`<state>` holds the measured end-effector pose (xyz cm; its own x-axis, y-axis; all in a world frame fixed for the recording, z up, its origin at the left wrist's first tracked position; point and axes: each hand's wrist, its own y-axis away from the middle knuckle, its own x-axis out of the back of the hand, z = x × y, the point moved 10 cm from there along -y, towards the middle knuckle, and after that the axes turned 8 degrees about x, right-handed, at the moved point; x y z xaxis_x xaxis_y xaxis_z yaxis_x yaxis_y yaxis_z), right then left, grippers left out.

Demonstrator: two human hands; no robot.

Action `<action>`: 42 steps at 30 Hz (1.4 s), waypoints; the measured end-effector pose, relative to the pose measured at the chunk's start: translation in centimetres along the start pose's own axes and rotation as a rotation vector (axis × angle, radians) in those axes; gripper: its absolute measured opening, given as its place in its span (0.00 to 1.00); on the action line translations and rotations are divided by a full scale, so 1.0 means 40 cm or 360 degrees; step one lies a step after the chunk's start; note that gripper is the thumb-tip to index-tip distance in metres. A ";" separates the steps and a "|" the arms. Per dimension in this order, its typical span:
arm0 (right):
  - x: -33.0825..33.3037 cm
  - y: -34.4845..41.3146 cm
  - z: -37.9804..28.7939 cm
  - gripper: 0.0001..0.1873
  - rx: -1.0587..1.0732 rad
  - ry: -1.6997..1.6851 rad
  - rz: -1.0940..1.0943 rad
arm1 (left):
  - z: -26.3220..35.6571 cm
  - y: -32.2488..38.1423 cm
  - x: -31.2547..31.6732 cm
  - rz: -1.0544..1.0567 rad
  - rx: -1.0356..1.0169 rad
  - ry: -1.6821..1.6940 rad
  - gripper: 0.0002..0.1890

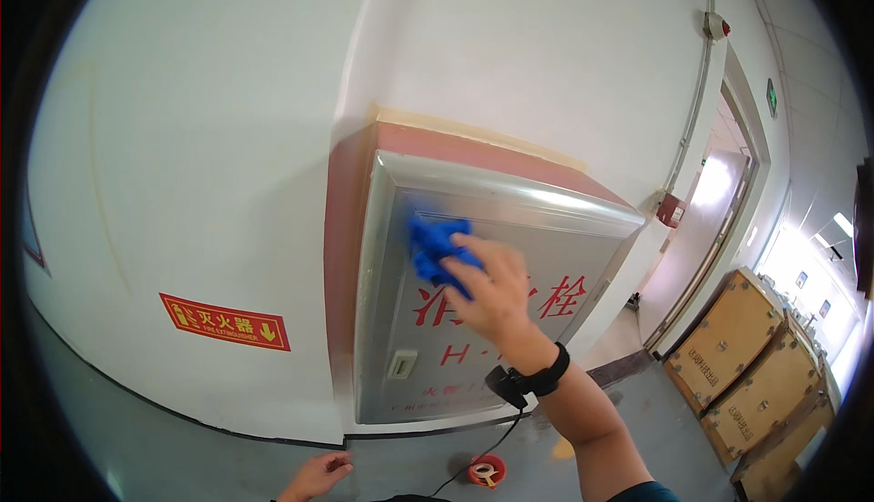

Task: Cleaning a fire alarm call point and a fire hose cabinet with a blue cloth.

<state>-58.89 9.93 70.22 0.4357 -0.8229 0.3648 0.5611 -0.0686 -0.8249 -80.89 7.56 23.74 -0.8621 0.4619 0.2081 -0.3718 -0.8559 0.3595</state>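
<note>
My right hand [493, 283] presses a crumpled blue cloth [437, 249] to the upper left of a fire hydrant cabinet's metal door [505, 242]. The cloth is blurred. A black strap with a small device and a cable circles my right wrist. Red lettering covers the door, and a small recessed latch [403, 364] sits at its lower left. My left hand [321, 476] is low in the view, below the cabinet, fingers slightly curled, with nothing seen in it.
On the floor stands a red container [497, 480] with tape rolls. A red extinguisher sign [225, 322] is on the left wall. At the right are a doorway, a red alarm box [672, 210] and several wooden crates [727, 338]. A black cable [481, 455] hangs from my right wrist.
</note>
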 end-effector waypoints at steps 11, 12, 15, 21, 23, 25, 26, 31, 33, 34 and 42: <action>0.027 0.047 0.023 0.21 -0.0094 -0.0013 0.0087 | 0.178 0.074 -0.011 0.0154 -0.0101 -0.0386 0.18; 0.028 0.048 0.011 0.21 -0.0093 0.0016 0.0116 | 0.130 0.052 -0.024 0.0097 -0.0174 -0.0291 0.19; 0.008 0.057 0.000 0.23 0.0097 -0.0010 -0.0017 | 0.156 0.047 -0.038 0.0049 -0.0149 -0.0243 0.20; 0.129 0.098 0.132 0.23 -0.0035 0.0204 0.0050 | 0.102 0.003 -0.054 0.0044 -0.0159 -0.0310 0.21; 0.203 0.095 0.185 0.20 -0.0177 0.0263 0.0162 | 0.104 0.003 -0.060 0.0050 -0.0156 -0.0266 0.20; 0.274 0.080 0.230 0.19 -0.0254 0.0334 0.0398 | 0.117 0.018 -0.048 0.0156 -0.0147 -0.0244 0.20; 0.289 0.061 0.253 0.18 -0.0312 0.0333 0.0392 | 0.092 -0.004 -0.037 0.0174 -0.0127 -0.0209 0.20; 0.232 -0.068 0.396 0.16 -0.0508 0.0205 -0.0181 | 0.029 -0.062 -0.036 -0.0062 0.0038 0.0016 0.22; 0.184 -0.092 0.454 0.19 -0.0739 0.0084 -0.0461 | 0.034 -0.076 -0.022 0.0026 -0.0174 0.0058 0.21; 0.146 -0.100 0.477 0.21 -0.0819 -0.0014 -0.0656 | 0.048 -0.067 -0.013 0.0015 -0.0108 0.0054 0.21; -0.044 -0.287 0.329 0.19 -0.0948 -0.0299 -0.1291 | -0.041 -0.072 0.026 0.0034 -0.0249 0.0288 0.20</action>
<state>-56.84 19.58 84.70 0.2126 -0.3056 0.9281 0.3172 -0.8768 -0.3613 -81.29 10.14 21.42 -0.9129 0.4060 0.0428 -0.3892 -0.8972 0.2087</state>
